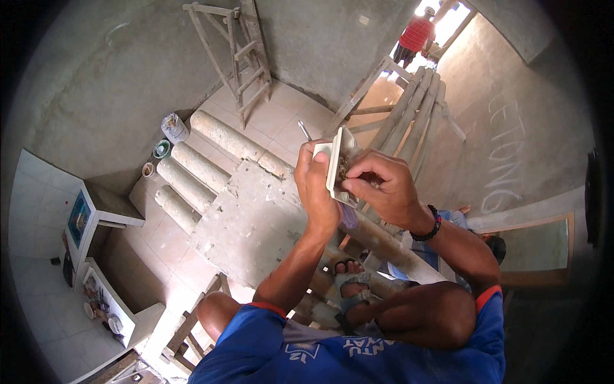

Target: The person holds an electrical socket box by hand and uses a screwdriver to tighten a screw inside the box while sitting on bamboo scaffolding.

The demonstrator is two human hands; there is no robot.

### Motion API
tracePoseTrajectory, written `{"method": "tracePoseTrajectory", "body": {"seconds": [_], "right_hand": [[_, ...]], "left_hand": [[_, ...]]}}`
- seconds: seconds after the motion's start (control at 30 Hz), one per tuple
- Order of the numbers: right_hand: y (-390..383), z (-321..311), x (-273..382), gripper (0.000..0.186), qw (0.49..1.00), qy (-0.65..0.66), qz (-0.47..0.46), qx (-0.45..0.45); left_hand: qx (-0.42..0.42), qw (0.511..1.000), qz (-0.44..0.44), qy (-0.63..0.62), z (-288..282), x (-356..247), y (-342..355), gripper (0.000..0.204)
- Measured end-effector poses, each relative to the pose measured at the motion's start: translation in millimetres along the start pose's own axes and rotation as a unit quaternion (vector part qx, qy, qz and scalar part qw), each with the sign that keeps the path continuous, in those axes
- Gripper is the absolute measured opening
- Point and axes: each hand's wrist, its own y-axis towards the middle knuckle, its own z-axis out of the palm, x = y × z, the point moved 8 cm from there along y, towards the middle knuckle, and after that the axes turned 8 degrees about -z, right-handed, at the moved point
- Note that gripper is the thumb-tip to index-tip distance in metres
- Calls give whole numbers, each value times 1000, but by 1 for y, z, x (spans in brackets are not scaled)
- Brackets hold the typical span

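In front of me, my left hand (318, 182) grips a cream-white electrical wall plate (334, 160), a switch or socket, tilted so its open back faces right. A thin metal shaft (304, 130) sticks out above that hand, and a see-through purple handle (348, 216) shows below it; the two line up like a screwdriver held in the same grip. The fingers of my right hand (387, 189) are pinched together at the back of the plate, by small brass-coloured parts. What exactly they pinch is hidden.
Below my hands lies a grey board (249, 221) across thick round poles (224, 137). My sandalled foot (352, 285) rests on poles. A wooden trestle (240, 57) stands by the wall near buckets (174, 128). One person (417, 33) is in the doorway; another (457, 221) is partly hidden at right.
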Motion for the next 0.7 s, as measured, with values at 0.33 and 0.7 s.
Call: {"method": "tracePoseTrajectory", "body": {"seconds": [0.33, 0.7], "right_hand": [[0, 0, 2, 13, 999, -28, -34, 5], [6, 0, 12, 13, 996, -56, -59, 24]], "left_hand": [[0, 999, -20, -32, 2, 5, 0, 34], [22, 996, -42, -73, 3, 10, 0, 32]]}}
